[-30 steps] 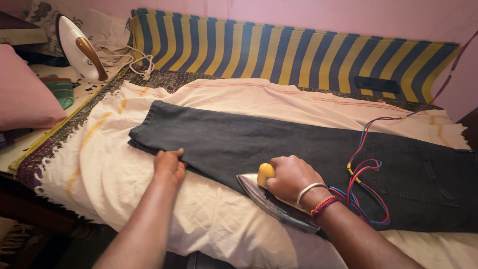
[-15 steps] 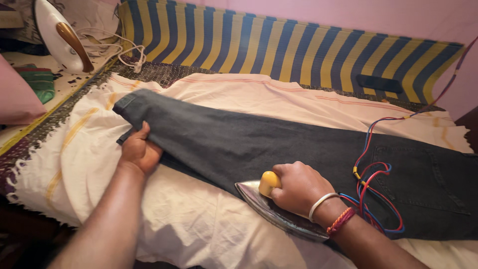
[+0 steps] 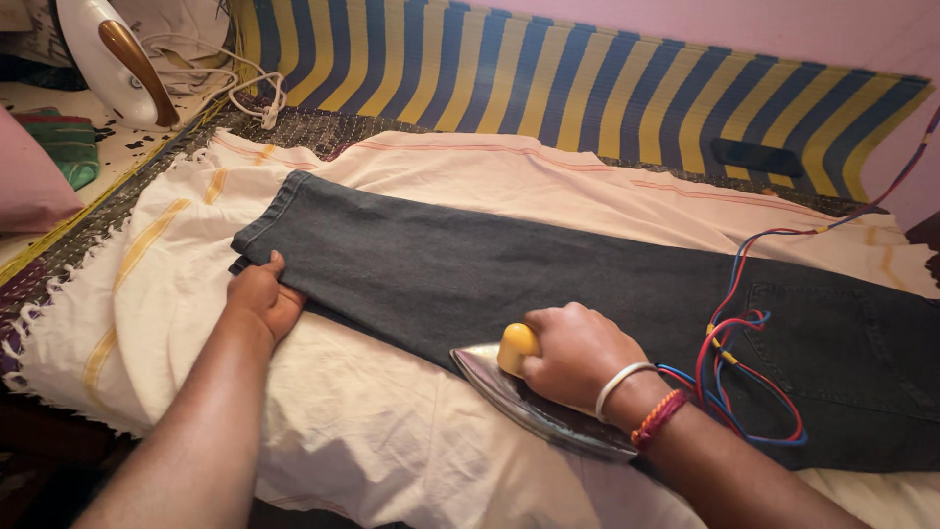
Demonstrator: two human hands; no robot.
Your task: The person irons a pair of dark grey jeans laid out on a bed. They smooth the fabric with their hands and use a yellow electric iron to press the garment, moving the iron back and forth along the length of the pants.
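Left hand [image 3: 262,294] now flattens hem of dark jeans [image 3: 470,269], no longer lifting; seemingly pinching edge. Right hand [image 3: 573,355] grips iron [image 3: 534,397], unmoved at near edge.

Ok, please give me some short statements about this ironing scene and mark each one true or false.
1. The right hand grips the yellow handle of the metal iron. True.
2. The left hand rests on the pink pillow. False: it holds the edge of the dark jeans near the hem.
3. The jeans lie on a cream cloth. True.
4. A second, white iron lies flat on the jeans. False: it stands upright at the far left, off the jeans.
5. The red and blue cord crosses the jeans. True.
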